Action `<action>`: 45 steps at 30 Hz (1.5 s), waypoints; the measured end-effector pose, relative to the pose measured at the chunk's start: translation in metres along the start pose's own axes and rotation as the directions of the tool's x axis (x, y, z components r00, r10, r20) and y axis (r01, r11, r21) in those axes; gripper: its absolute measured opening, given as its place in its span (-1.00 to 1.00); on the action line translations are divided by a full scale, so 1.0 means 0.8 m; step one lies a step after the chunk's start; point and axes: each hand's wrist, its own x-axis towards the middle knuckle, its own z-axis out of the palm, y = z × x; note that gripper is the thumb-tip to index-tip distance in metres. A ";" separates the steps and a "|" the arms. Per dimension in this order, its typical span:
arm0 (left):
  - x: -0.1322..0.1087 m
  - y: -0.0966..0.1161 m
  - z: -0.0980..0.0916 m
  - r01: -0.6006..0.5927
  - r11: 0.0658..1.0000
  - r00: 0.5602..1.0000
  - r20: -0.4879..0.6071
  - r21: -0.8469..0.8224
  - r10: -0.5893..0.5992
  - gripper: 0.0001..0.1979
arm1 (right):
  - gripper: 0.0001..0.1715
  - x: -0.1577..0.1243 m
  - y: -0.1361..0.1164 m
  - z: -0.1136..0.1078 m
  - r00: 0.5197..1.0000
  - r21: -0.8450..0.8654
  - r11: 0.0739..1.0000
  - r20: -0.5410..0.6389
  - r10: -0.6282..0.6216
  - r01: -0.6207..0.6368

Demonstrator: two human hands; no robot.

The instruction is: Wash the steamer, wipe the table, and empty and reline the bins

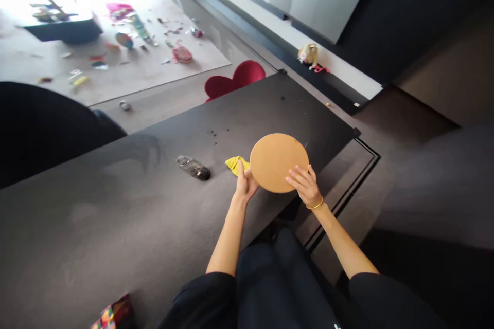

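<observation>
Above the dark table, near its right end, I hold a round tan board with a smooth flat face, its kind not clear. My left hand grips the board's left edge, thumb up and the other fingers hidden behind it. On the lower right edge is my right hand, its fingers lying over the face and a thin gold bangle at the wrist. Just beyond my left thumb shows a yellow cloth, partly covered; whether the hand touches it I cannot tell. A clear plastic bottle or bag with dark contents lies left of it.
Small dark bits dot the table. A colourful patterned packet lies at the near left. Red chair backs stand behind the far edge, a dark chair at left. Toys and scraps litter the floor mat.
</observation>
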 end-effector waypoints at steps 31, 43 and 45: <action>-0.053 -0.212 0.141 -0.317 0.699 0.945 0.153 0.641 0.288 -0.75 | -0.65 -0.300 -0.065 -0.147 -0.009 0.998 -0.060 0.060 0.998 0.016; 0.043 -0.097 -0.068 -0.220 0.718 0.879 -0.185 0.661 0.440 -0.77 | -0.83 -0.072 -0.031 0.115 0.217 0.849 -0.380 0.475 0.853 -0.367; 0.042 -0.092 -0.073 -0.187 0.856 0.874 -0.316 0.482 0.369 -0.79 | -0.80 -0.060 -0.033 0.137 0.268 0.859 -0.317 0.442 0.856 -0.403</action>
